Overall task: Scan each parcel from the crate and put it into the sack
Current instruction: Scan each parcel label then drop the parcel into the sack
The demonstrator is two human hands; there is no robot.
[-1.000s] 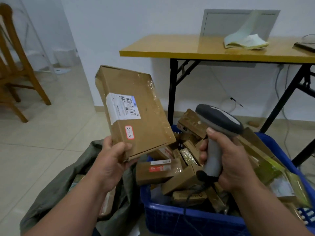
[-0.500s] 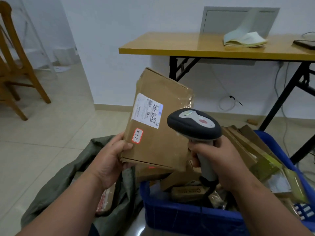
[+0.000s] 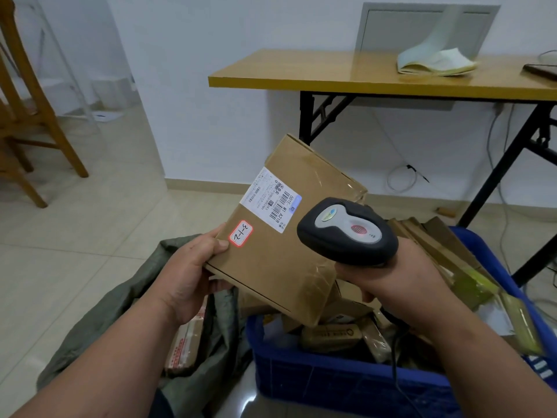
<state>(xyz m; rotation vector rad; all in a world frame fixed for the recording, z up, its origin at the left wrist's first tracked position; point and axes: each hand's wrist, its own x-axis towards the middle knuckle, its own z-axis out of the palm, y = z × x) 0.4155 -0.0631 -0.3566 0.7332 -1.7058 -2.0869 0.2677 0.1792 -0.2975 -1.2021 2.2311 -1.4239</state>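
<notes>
A yellow-topped table (image 3: 346, 76) on black legs is standing against the white wall at the far right; a wooden chair (image 3: 27, 116) is standing at the far left on the tiled floor. A blue crate (image 3: 346, 384) of parcels is sitting near right, a green sack (image 3: 99, 324) near left. The parcel (image 3: 280, 260) above the crate is bearing a barcode label reading "M1 A21B" and a sticker reading "3-1-2". The left hand (image 3: 187, 276) is gripping its left edge, thumb on top. The right hand (image 3: 388, 282) is wrapping around the scanner (image 3: 346, 233).
</notes>
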